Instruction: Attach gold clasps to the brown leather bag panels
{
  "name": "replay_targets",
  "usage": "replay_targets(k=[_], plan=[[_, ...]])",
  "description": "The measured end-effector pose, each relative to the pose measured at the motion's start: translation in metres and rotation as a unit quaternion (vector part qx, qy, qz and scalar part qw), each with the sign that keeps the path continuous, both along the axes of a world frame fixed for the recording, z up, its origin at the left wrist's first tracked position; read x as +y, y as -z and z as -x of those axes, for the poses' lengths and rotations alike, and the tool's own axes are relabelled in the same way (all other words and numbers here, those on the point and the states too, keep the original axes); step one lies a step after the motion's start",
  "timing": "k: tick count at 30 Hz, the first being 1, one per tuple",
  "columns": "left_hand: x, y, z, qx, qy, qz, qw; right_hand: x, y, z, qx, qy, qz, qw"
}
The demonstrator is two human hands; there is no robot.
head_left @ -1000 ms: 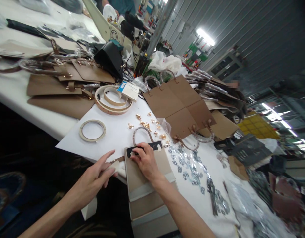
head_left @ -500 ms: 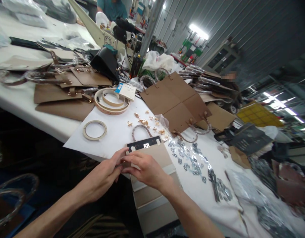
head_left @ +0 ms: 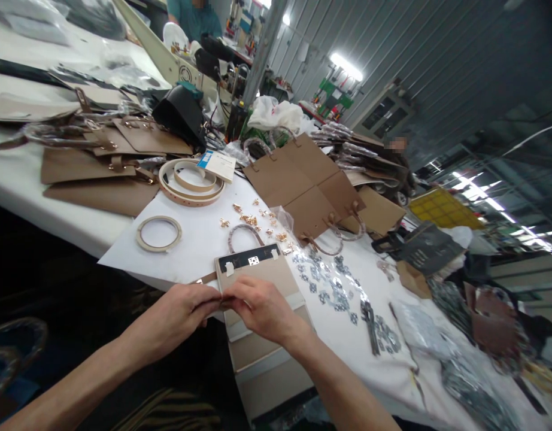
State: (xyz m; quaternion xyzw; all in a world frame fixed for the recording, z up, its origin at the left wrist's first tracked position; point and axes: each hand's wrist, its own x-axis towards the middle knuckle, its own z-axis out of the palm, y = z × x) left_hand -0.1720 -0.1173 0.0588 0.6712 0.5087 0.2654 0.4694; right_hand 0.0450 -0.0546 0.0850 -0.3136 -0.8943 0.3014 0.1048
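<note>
Both hands pinched at the near left edge of the tan bag panel (head_left: 262, 284).
Your left hand (head_left: 179, 314) and right hand (head_left: 260, 308) were closed fingertip to fingertip on it; it looked stiff, light, best gripped by its edges.

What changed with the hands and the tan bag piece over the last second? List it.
The right hand left the black strip at the top of the tan bag piece and drew back to its near left edge. The left hand moved in to meet it; the fingertips of both now pinch together there. The bag piece, tape ring and gold fittings lie as before.
</note>
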Motion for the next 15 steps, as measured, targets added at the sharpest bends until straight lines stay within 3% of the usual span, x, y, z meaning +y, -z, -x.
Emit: replay_targets(k=[2, 5, 10, 12, 15], plan=[[0.001, -0.001, -0.001, -0.014, 0.011, -0.008, 1.000, 0.000, 0.000, 0.000, 0.016, -0.002, 0.013, 1.000], [0.001, 0.005, 0.002, -0.065, 0.006, 0.054, 0.996, -0.007, 0.001, -0.003, 0.086, -0.016, 0.017, 0.996], [0.003, 0.038, 0.027, -0.107, -0.119, 0.153, 0.975, -0.022, 0.004, -0.032, 0.171, -0.123, -0.054, 0.976], [0.003, 0.050, 0.032, -0.091, -0.123, 0.155, 0.976, -0.009, 0.006, -0.048, 0.183, -0.051, -0.039, 0.981], [-0.001, 0.057, 0.021, -0.098, -0.072, 0.147, 0.982, 0.034, 0.011, -0.063, 0.162, 0.123, 0.014, 0.979]])
